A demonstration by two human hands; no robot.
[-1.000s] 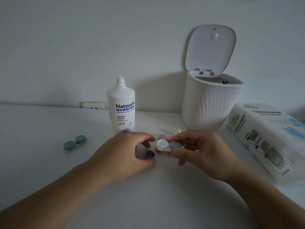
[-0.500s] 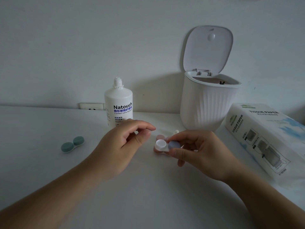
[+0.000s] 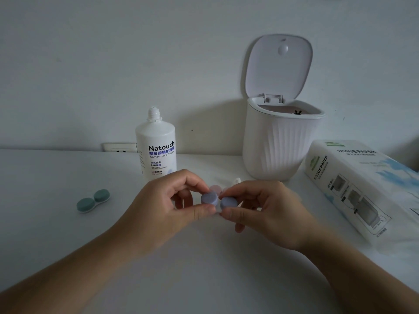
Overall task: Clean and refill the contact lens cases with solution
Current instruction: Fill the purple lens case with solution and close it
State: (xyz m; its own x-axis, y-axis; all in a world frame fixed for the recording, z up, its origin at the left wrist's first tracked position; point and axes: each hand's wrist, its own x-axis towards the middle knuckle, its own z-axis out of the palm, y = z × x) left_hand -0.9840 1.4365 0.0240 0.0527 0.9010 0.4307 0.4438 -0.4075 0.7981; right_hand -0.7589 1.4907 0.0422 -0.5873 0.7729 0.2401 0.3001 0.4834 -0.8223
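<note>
I hold a lens case with purple caps (image 3: 227, 203) just above the table in front of me. My right hand (image 3: 267, 214) pinches its right end. My left hand (image 3: 167, 207) pinches the left purple cap (image 3: 209, 198) between thumb and forefinger, over the case's left well. A pink lens case (image 3: 215, 188) lies on the table just behind, mostly hidden by my fingers. A green lens case (image 3: 93, 200) lies closed at the left. The white solution bottle (image 3: 156, 146) stands uncapped behind my left hand; its small white cap (image 3: 237, 180) sits behind my right hand.
A white ribbed bin (image 3: 278, 143) with its lid (image 3: 280, 64) open stands at the back right against the wall. A tissue paper pack (image 3: 362, 186) lies at the right. A wall socket (image 3: 119, 148) sits behind the bottle. The white table (image 3: 204, 268) extends toward me.
My left hand picked the loose purple cap up from the table and brought it onto the open left well of the case held in my right hand.
</note>
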